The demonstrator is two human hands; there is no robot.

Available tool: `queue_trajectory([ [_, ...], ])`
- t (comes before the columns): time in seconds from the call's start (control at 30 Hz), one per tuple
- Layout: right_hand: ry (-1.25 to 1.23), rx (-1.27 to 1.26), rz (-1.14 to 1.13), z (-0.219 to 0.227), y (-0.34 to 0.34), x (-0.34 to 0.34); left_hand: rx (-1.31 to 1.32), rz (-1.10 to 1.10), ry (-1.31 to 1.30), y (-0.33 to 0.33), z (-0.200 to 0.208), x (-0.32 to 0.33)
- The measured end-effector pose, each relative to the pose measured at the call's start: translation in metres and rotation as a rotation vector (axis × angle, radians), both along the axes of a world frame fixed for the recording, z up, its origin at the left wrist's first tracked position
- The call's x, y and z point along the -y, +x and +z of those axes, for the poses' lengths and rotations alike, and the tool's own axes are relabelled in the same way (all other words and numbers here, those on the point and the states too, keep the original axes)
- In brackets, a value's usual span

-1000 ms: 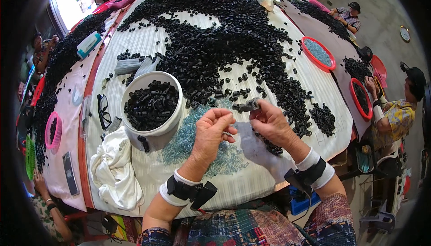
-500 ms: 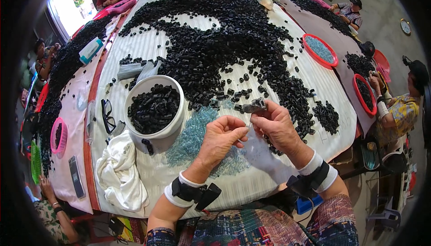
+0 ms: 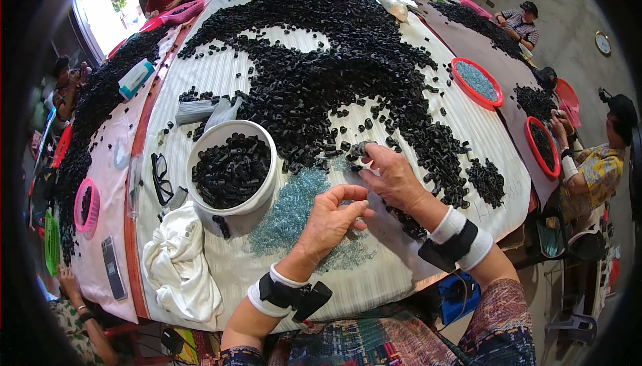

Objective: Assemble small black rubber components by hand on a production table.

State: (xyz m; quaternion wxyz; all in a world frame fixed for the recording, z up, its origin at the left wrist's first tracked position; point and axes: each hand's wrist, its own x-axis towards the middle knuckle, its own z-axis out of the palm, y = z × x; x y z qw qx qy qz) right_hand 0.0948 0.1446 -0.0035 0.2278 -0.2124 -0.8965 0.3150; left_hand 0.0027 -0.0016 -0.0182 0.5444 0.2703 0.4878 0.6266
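My right hand [image 3: 396, 180] is closed at the edge of the black pile, with small black cylindrical plastic pieces [image 3: 360, 151] at its fingertips. Nearer to me, my left hand [image 3: 331, 224] has its fingers curled toward the thumb; anything between them is too small to make out. Below and beside it spreads a heap of tiny clear bluish pieces [image 3: 287, 209]. To its left stands a white bucket [image 3: 262, 195] filled with black pieces [image 3: 231, 169]. A large pile of similar black pieces [image 3: 321, 85] covers much of the cloth beyond both hands.
Left of the bucket lie eyeglasses [image 3: 160, 177], a white cloth [image 3: 179, 259] and bundles of thin grey strips [image 3: 195, 112]. A phone [image 3: 114, 268] rests farther left. Red baskets [image 3: 496, 102] sit on the right. Other people work around the table.
My hands have drawn apart. The right has shifted slightly left and tilted down toward the black pieces; the left has dropped a little toward me.
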Motion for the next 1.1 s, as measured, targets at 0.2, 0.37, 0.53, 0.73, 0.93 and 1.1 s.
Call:
queue_trajectory([
  [0.2,0.181,0.158,-0.021,-0.010,-0.012,-0.001,0.062,0.113,-0.002,-0.002,0.000,-0.001],
  [0.37,0.238,-0.085,0.120,0.008,0.008,0.007,0.074,0.177,-0.025,-0.007,0.000,-0.002],
  [0.53,0.308,-0.136,0.318,0.037,0.022,0.021,0.121,0.052,0.048,-0.014,0.005,-0.002],
  [0.73,-0.117,-0.104,0.157,0.046,0.034,0.016,0.216,0.071,-0.020,-0.018,0.009,-0.002],
  [0.93,0.158,-0.033,0.107,0.017,0.050,0.003,0.254,0.167,0.013,-0.018,0.008,-0.002],
  [1.1,0.471,0.173,0.156,0.006,0.046,0.019,0.294,0.213,0.039,-0.019,0.006,-0.001],
])
